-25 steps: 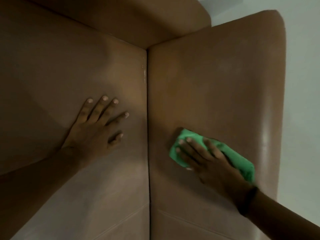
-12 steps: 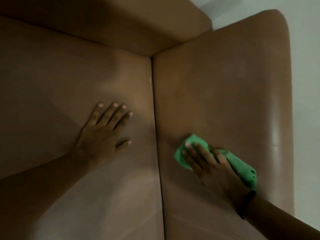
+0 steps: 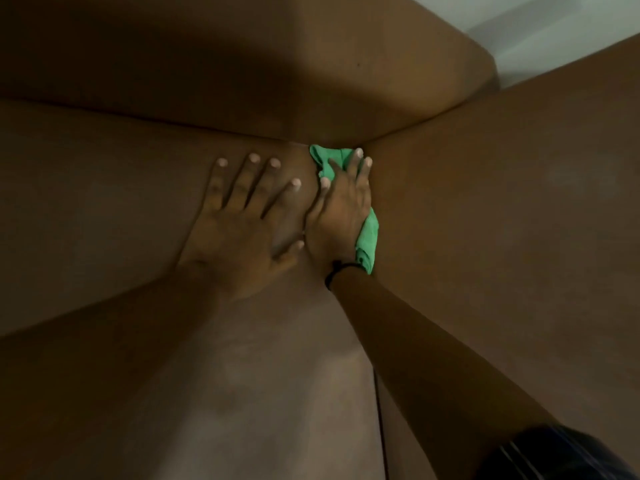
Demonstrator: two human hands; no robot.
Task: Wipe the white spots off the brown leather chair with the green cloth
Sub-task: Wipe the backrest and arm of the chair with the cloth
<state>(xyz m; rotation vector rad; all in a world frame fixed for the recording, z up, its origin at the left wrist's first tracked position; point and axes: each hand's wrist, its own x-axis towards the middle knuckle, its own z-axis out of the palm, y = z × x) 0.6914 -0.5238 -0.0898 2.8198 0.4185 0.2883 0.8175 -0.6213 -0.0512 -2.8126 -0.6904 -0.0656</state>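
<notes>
The brown leather chair (image 3: 485,209) fills the view: seat on the left, inner armrest face on the right, backrest across the top. My right hand (image 3: 341,213) presses the green cloth (image 3: 367,242) into the seam between seat and armrest, close to the back corner. Part of the cloth bunches out beyond my fingertips and part trails by my wrist. My left hand (image 3: 242,230) lies flat on the seat with fingers spread, right beside my right hand. No white spots show; the seam under the cloth is hidden.
A pale wall or floor (image 3: 540,32) shows past the chair at the top right. The seam (image 3: 379,410) between seat and armrest runs down to the bottom edge. A dark striped sleeve (image 3: 554,455) is at the lower right.
My right hand slid the cloth from the armrest's inner face left and up into the seam near the back corner. The view moved closer and my left hand now lies beside the right.
</notes>
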